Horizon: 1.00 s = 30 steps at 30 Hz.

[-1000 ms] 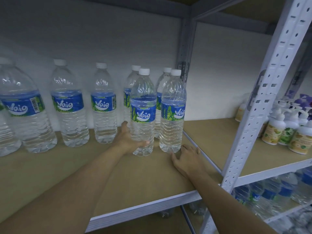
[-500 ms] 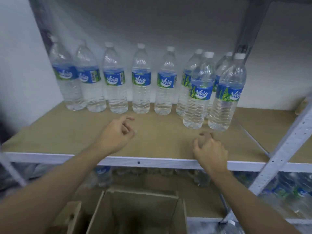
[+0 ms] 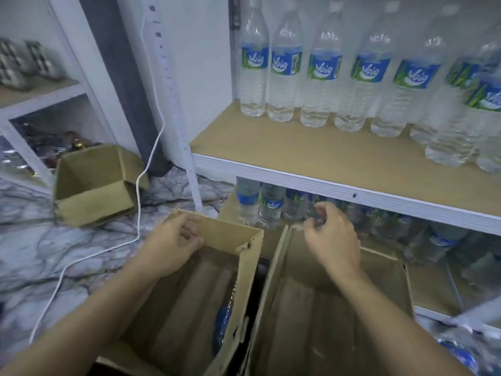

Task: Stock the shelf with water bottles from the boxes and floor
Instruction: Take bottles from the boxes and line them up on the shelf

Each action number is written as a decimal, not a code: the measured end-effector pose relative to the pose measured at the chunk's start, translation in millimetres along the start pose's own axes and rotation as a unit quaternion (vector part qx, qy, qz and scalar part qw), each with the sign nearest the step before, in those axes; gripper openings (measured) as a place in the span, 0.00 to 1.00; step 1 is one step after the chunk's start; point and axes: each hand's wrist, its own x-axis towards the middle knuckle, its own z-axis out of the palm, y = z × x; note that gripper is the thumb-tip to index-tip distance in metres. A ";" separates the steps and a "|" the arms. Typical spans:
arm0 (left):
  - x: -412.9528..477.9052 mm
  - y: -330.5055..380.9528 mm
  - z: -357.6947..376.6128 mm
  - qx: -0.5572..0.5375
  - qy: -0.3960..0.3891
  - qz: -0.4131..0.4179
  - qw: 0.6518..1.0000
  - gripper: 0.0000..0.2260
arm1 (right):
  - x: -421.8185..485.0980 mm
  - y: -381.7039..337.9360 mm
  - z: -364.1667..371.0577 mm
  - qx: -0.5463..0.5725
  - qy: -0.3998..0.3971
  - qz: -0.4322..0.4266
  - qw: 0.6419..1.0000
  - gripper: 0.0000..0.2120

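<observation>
While I leaned over the two open cartons on the floor, the job stood between loads: neither hand held anything. My left hand (image 3: pixel 173 246) hung half-curled and empty at the far wall of the left box (image 3: pixel 225 232), so close that I could not tell whether the fingertips touched the cardboard. My right hand (image 3: pixel 334 242) was much the same, fingers loosely bent around nothing, above the far rim of the right box (image 3: pixel 311 316).

Both boxes looked bare as far down as I could see. A scrap of blue label (image 3: pixel 222 324) showed low by the left box's right wall. I judged it a bottle, though I could not say whether it lay inside the box or in the gap between the two. The next move, as I read it, called for finding stock. That meant reaching down for that bottle, or turning to the blurred floor bottles (image 3: pixel 458 351) at the lower right. Then I would take one by the body and stand it on the bare front of the shelf (image 3: pixel 311 156).

The water bottles (image 3: pixel 324 85) already stocked stood upright along the back of that shelf, with a couple further forward at the right. Each wore a blue band with green leaves and "Vaig" in white script, and the second from the left showed a barcode. The lower-shelf bottles (image 3: pixel 271 204) had similar bands, too blurred to read.
</observation>
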 end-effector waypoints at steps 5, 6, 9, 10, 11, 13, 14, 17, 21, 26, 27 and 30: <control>-22.7 -47.9 17.5 0.025 -0.013 -0.076 0.997 0.21 | -41.8 -8.0 57.6 0.020 -0.106 -0.047 0.993 0.15; -20.4 -53.7 20.1 0.038 -0.023 -0.094 0.995 0.24 | -48.3 -11.6 69.0 0.024 -0.128 -0.047 0.990 0.15; -10.9 -74.8 29.7 0.059 -0.035 -0.125 0.990 0.31 | -65.8 -21.6 107.0 0.011 -0.188 -0.041 0.981 0.18; -7.6 -83.6 33.9 0.068 -0.036 -0.132 0.988 0.33 | -70.0 -24.4 121.0 0.007 -0.208 -0.034 0.977 0.19; -4.8 -92.6 38.4 0.086 -0.035 -0.138 0.986 0.34 | -73.7 -26.8 135.0 0.009 -0.228 -0.026 0.973 0.20; 2.4 -113.7 46.6 0.138 -0.014 -0.158 0.978 0.37 | -78.0 -34.5 165.5 0.015 -0.274 0.001 0.962 0.22; 4.7 -121.3 48.1 0.155 0.000 -0.176 0.972 0.39 | -79.6 -37.8 178.6 0.014 -0.299 0.017 0.954 0.23; 15.9 -144.5 50.8 0.144 -0.008 -0.250 0.957 0.43 | -79.1 -40.5 223.6 -0.004 -0.351 0.080 0.933 0.28; 31.3 -180.4 52.1 0.106 -0.072 -0.248 0.960 0.32 | -80.6 -31.3 276.1 -0.013 -0.380 0.205 0.902 0.31; 40.4 -204.4 54.2 0.152 -0.064 -0.185 0.969 0.19 | -91.7 -9.2 323.5 -0.014 -0.350 0.386 0.854 0.42; 40.5 -205.1 55.4 0.158 -0.052 -0.186 0.968 0.18 | -95.9 -1.9 330.4 0.009 -0.346 0.416 0.841 0.41; 38.3 -202.6 59.3 0.167 -0.033 -0.184 0.968 0.17 | -108.4 15.1 347.0 0.017 -0.313 0.450 0.836 0.39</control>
